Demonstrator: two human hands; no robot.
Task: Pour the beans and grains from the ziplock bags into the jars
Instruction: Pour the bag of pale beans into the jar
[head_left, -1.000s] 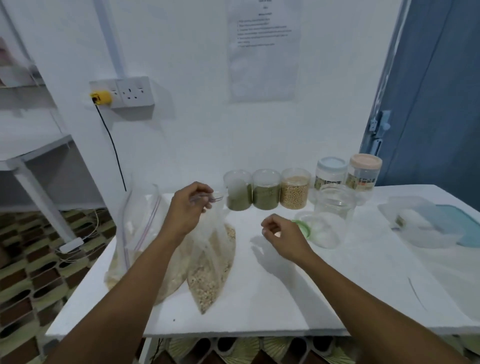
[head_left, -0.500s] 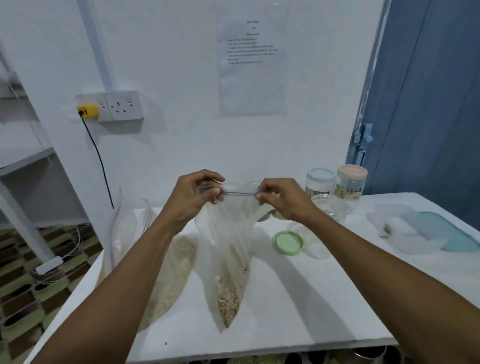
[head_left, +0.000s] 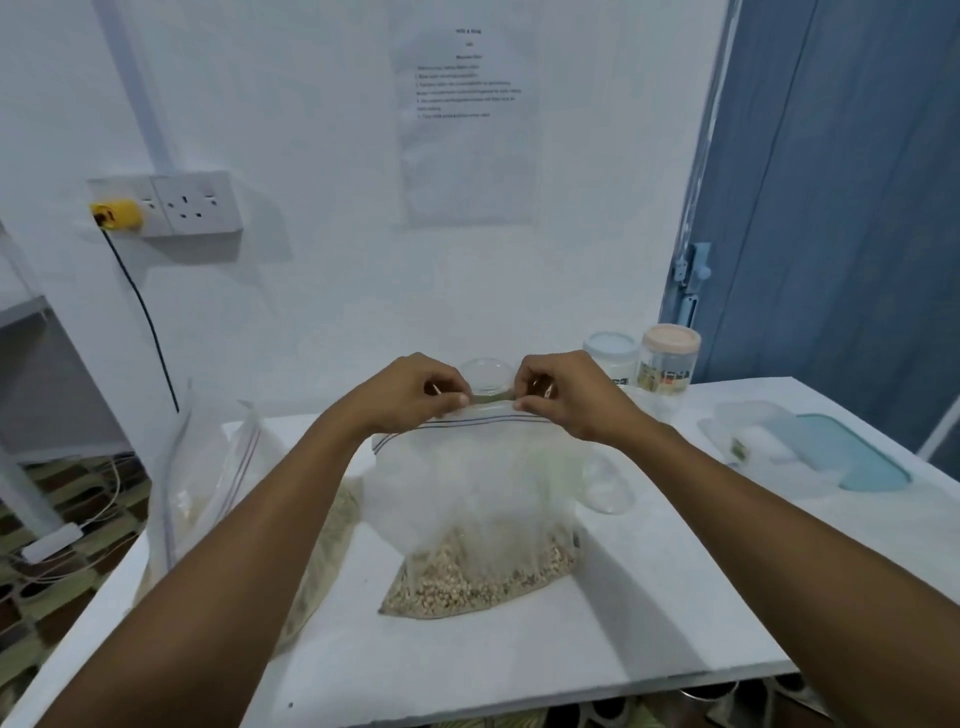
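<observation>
The ziplock bag (head_left: 467, 499) with pale grains in its bottom stands upright in the middle of the white tabletop (head_left: 623, 613). The left hand (head_left: 410, 389) and the right hand (head_left: 561, 395) each pinch its top edge, close together. Behind them stand 2 lidded jars (head_left: 644, 364). More bags (head_left: 208, 493) lie at the left.
</observation>
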